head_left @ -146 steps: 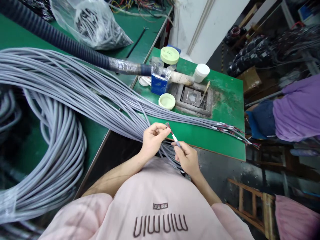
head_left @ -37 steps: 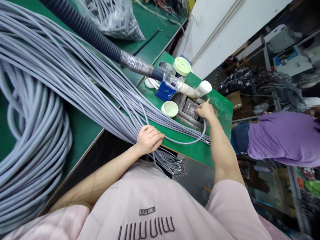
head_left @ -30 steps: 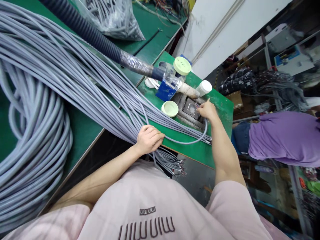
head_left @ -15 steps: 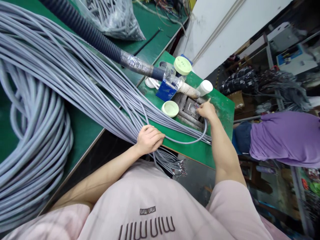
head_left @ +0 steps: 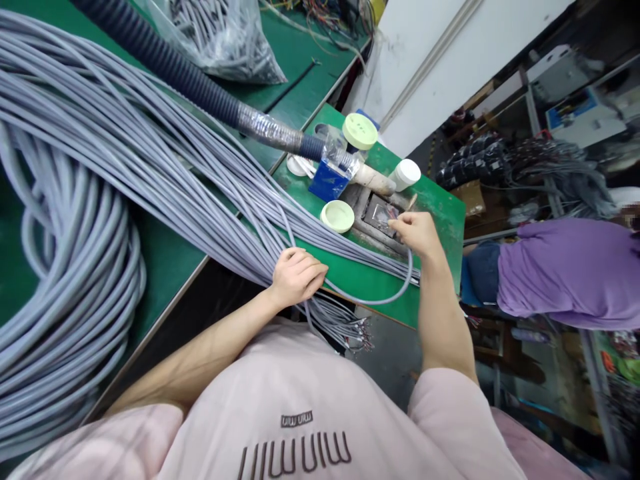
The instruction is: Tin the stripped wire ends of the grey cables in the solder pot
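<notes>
A thick bundle of grey cables (head_left: 210,180) runs from the left across the bench to the small green table (head_left: 443,220). My left hand (head_left: 299,276) lies at the bundle's lower edge, fingers curled round a grey cable. From it a single cable (head_left: 373,303) loops rightward and up to my right hand (head_left: 415,233). My right hand pinches that cable close to its end. The cable end is at a square metal pot (head_left: 383,212) with a shiny silvery surface, in a dark, stained housing. Fine wires seem to show at the fingertips, too small to make out.
A ribbed black hose (head_left: 200,80) ends in a pipe by a blue box (head_left: 329,180). Near the pot stand a pale green lid (head_left: 337,216), a green-lidded jar (head_left: 360,131) and a white container (head_left: 407,175). A person in purple (head_left: 575,273) is at the right.
My right hand has turned slightly, and its raised finger has come down into the pinch. The looped cable sags a little lower. My left hand has stayed in place.
</notes>
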